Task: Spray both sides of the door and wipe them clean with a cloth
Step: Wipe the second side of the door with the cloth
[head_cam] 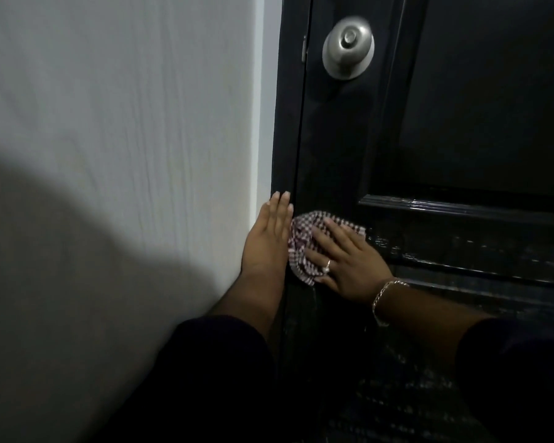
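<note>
The door (pixel 461 107) fills the right half of the frame. It is black and glossy, with raised panel moulding that catches streaks of light across the middle right. Wet-looking speckles and smears show on the rail in the lower right and on the panel below it. A round silver knob (pixel 348 47) sits near the top centre, close to the door's left edge.

The cloth (pixel 301 244), checked in dark red and white, lies bunched against the door face in the lower middle of the frame, just right of the door's edge and well below the knob.

The right hand (pixel 346 260) lies flat on the cloth, fingers straight and spread, pressing it to the door; its grip is open, not curled round the fabric. It wears a ring (pixel 327 266), and a chain bracelet (pixel 385 294) hangs at the wrist.

The left hand (pixel 267 238) is just left of the cloth, fingers straight and together, laid along the dark frame strip (pixel 283 123) where it meets the pale wall (pixel 125 123). It holds nothing. Dark sleeves (pixel 211 362) cover both forearms at the bottom of the frame.
</note>
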